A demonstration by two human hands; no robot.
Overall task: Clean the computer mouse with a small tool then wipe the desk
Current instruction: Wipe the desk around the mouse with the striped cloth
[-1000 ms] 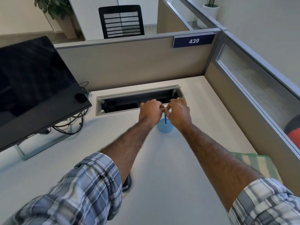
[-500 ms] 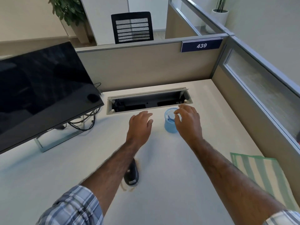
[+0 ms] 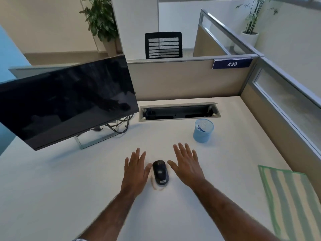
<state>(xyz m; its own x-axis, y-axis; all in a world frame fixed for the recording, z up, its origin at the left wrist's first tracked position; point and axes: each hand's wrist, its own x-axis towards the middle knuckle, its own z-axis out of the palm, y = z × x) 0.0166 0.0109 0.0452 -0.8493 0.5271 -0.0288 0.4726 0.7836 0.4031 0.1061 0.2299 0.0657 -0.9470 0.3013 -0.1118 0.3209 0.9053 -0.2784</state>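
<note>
Hands pulled back from blue cup (image 3: 203, 131); both grips spread, flanking mouse (image 3: 160, 172) on white desk (image 3: 69, 188).

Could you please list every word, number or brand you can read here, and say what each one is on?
"439": white digits on the blue sign on the partition.
Logo on the monitor's lower edge: too small to read.
Label on the mouse: too blurred to read.

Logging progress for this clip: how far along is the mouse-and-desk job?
Early. Nothing looks done: brownish residue rings the mouse on the desk. In hand: nothing; the left hand and right hand are open, flanking the mouse. The tool sits in the blue cup. Left: cleaning, then wiping with the striped cloth.
</note>
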